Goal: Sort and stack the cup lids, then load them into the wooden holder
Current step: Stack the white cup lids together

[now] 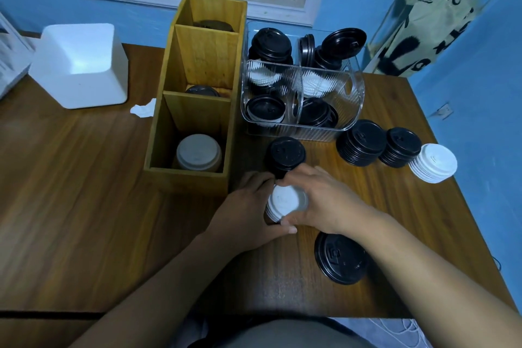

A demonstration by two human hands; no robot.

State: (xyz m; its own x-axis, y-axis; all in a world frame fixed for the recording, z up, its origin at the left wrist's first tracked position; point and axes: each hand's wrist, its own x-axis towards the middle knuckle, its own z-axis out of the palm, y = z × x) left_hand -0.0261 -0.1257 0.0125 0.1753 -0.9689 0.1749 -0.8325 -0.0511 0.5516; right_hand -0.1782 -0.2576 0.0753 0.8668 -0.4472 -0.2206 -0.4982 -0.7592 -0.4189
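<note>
Our left grip (248, 205) and right grip (322, 200) are both curled round a small white stack (285, 202) of lids, one from each side, low over the worktop (84, 206). The fingers cover its base, so we cannot tell if it rests there. The stack stands nearly upright. We judge that the coming move turns on the holder (186, 181). Its near compartment opens upward and already has pale lids (199, 151) at the bottom. It lies left of the stack and a little beyond it, so the left grip is the nearer one. A black stack (285, 154) stands just behind the fingers. Whether it touches them is not clear. In the two farther compartments only dark lid tops show, and the clear bin (296, 131) blurs its contents.
</note>
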